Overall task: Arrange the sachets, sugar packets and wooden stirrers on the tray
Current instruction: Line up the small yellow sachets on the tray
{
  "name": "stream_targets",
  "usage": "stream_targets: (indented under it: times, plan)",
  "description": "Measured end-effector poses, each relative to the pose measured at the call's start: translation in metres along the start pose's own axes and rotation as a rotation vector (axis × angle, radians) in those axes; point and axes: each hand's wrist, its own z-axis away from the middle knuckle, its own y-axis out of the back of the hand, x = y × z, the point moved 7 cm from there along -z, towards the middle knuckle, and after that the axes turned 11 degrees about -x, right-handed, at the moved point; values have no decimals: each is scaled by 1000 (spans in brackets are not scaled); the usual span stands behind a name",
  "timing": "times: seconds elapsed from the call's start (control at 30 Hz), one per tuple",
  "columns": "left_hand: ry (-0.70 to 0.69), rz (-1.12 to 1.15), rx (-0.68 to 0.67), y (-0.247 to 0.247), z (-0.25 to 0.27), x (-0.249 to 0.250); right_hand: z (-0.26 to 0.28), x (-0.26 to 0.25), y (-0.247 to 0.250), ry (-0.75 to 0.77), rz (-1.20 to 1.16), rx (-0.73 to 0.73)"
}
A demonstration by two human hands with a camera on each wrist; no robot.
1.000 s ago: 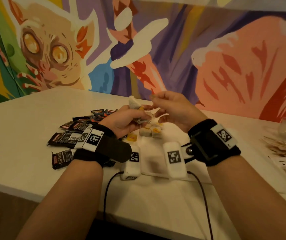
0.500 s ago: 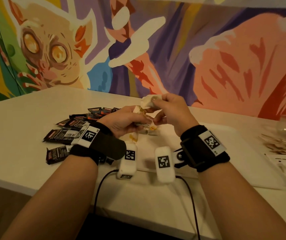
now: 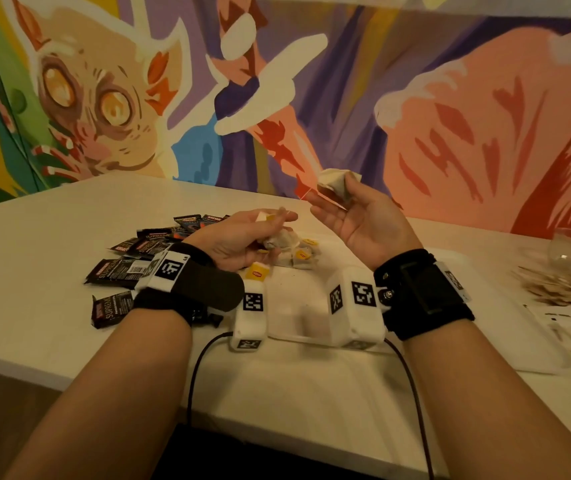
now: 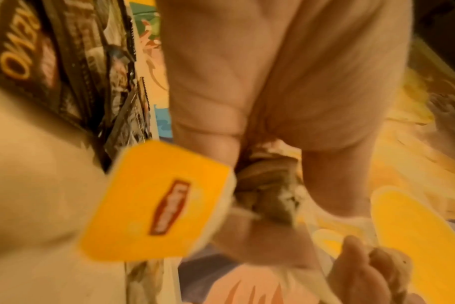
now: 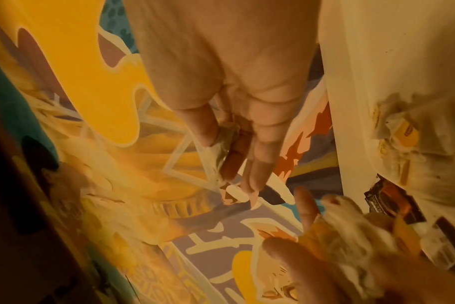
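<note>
Holding one tea sachet (image 3: 334, 187) pinched between thumb and fingers (image 3: 325, 211) of my right hand (image 3: 363, 223), raised clear so its string hangs free of the others. Left hand (image 3: 242, 239): fingers curled round a bunched cluster of sachets (image 3: 279, 242), yellow tag (image 4: 153, 202) dangling. Below, more sachets on the white tray (image 3: 294, 299). Dark packets (image 3: 131, 268) on the tabletop (image 3: 35, 244) left; wooden stirrers (image 3: 561, 289) far right.

right hand (image 5: 229, 86): thumb and fingers pinch a crumpled tea bag (image 5: 225, 142)
left hand (image 5: 351, 257): lower right, blurred, holding bags
tray (image 5: 392, 61): white, tea bags (image 5: 408, 135) lying on it
dark sachets (image 5: 395, 203): beside tray
</note>
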Motion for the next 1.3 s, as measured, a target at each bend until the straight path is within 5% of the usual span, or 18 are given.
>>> stream_targets:
  times: [0.33, 0.67, 0.9, 1.07, 1.3]
  plan:
    - [-33, 355, 172, 11, 0, -3, 5, -6, -12, 29, -115, -146]
    - [-104, 391, 237, 23, -3, 1, 6, -10, -9, 31, -128, -119]
    - [72, -275, 123, 7, 2, 8, 2, -16, 1, -26, 185, -67]
    - [255, -1009, 40, 0, 11, 29, 0, -20, 5, -46, 446, 1]
    - [546, -1504, -125, 0, 10, 10, 3, -19, 3, -87, 528, 30]
